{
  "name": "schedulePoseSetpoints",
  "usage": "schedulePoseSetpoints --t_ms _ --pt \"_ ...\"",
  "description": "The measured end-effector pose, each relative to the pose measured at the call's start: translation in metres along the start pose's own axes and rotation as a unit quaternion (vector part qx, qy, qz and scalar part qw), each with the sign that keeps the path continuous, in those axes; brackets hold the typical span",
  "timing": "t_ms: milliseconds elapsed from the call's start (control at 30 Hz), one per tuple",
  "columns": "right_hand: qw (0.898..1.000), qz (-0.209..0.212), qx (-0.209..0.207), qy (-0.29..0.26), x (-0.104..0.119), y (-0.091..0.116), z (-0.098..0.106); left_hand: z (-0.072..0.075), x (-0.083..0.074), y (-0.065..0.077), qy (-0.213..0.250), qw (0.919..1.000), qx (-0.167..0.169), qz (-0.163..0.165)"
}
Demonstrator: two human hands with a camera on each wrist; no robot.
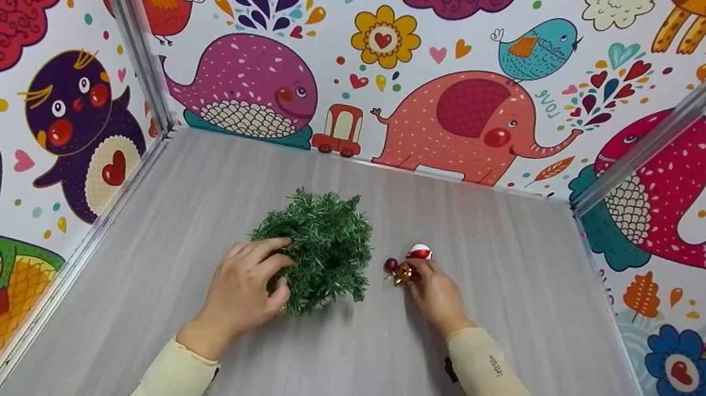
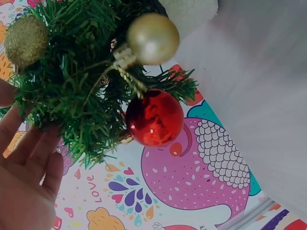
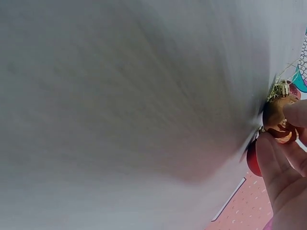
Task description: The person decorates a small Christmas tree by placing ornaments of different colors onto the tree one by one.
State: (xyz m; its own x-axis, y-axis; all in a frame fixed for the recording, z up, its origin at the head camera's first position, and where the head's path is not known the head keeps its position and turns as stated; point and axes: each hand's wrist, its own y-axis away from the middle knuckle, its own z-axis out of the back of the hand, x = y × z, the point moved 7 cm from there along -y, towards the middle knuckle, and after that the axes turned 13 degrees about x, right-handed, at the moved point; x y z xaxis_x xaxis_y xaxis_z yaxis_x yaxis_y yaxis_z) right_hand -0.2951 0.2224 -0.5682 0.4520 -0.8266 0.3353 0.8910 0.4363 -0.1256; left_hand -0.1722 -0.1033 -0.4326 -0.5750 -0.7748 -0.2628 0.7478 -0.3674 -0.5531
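Observation:
A small green artificial Christmas tree (image 1: 332, 238) stands on the tabletop, left of the middle. My left hand (image 1: 245, 284) grips its near left side, fingers bent into the branches. In the left wrist view a shiny red bauble (image 2: 156, 117), a pearly gold bauble (image 2: 154, 38) and a glittery gold bauble (image 2: 26, 40) hang on it. To the right, my right hand (image 1: 438, 295) pinches a shiny copper-gold bauble (image 3: 274, 115) close over the tabletop. Beside its fingertips lie a red-and-white bauble (image 1: 419, 251) and a small dark red bauble (image 1: 391, 264).
The grey wood-grain tabletop (image 1: 334, 380) is bordered by panels printed with cartoon animals (image 1: 253, 82). Metal corner posts (image 1: 140, 38) rise at the back left and back right.

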Motion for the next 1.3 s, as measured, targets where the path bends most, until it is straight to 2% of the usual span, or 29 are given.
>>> schedulePoseSetpoints --t_ms 400,900,1300 --pt "1.0 0.002 -0.005 0.001 -0.0005 0.0006 -0.0014 0.0025 0.0027 -0.0014 0.0 1.0 0.001 0.004" --pt "1.0 -0.012 0.012 -0.01 -0.0032 0.0028 0.0002 0.0025 0.0015 -0.0004 0.001 1.0 -0.005 0.004" --pt "1.0 0.003 0.001 -0.015 -0.0026 0.0083 0.0028 0.0027 0.0034 0.0003 -0.002 1.0 -0.003 0.007"
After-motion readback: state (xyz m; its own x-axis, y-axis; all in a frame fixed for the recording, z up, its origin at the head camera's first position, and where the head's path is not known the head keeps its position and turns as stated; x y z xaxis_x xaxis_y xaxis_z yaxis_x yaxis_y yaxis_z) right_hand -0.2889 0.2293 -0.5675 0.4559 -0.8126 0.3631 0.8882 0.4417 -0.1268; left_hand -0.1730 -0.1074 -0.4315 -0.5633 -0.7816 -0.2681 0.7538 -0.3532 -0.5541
